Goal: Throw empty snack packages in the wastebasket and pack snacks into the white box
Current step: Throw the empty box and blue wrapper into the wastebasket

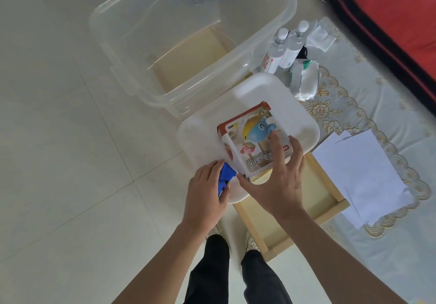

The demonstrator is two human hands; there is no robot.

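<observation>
A white box (pixel 250 86) with rounded corners sits at the centre, over a wooden frame. Inside it lies a red-edged snack box (pixel 247 136) printed with a blue and yellow cartoon fish. My right hand (pixel 278 174) spans this snack box, with the thumb at its near corner and the fingers spread over its top and right edge. My left hand (pixel 207 195) is at the white box's near left corner, closed around a small blue package (pixel 225 178). No wastebasket is in view.
A large clear plastic bin (pixel 188 32) stands behind the white box on the tiled floor. To the right are two water bottles (pixel 283 48), crumpled tissues (pixel 304 79), white paper sheets (pixel 361 178) on a lace-edged mat, and a red and black case (pixel 389 20). A wooden frame (pixel 295 228) lies below.
</observation>
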